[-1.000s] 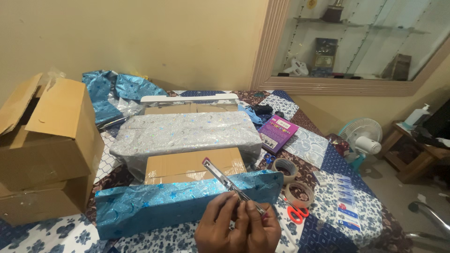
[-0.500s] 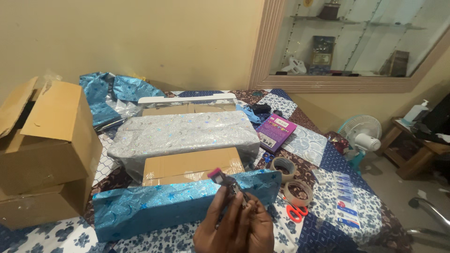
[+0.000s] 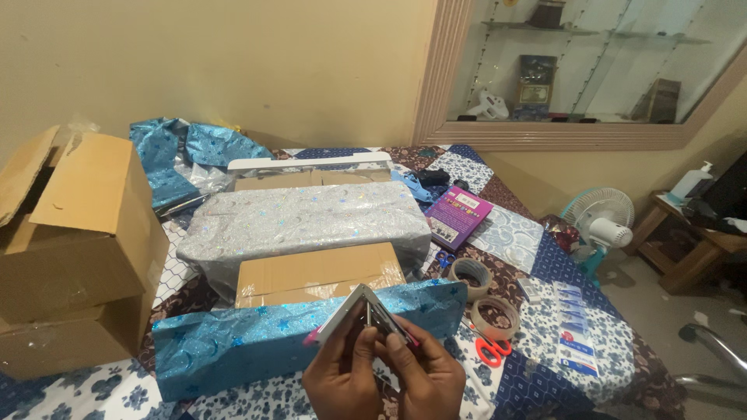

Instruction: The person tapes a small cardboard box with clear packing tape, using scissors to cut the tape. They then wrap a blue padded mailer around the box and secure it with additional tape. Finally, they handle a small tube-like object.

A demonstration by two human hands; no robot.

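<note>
I am holding a small stapler [image 3: 366,315], hinged open, in both grips: left hand [image 3: 342,381] pinching its arm, right hand [image 3: 424,377] its base, above the surface's near edge. It looks light, stiff and springy; the hinge seems safest. The blue-wrapped box [image 3: 257,334] is lying just behind, tape rolls [image 3: 482,295] and scissors [image 3: 492,354] toward the right edge.

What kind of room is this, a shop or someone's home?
Likely a home room used for gift wrapping: a patchwork-covered table, a glass display cabinet of keepsakes, and a small fan on the floor.
</note>
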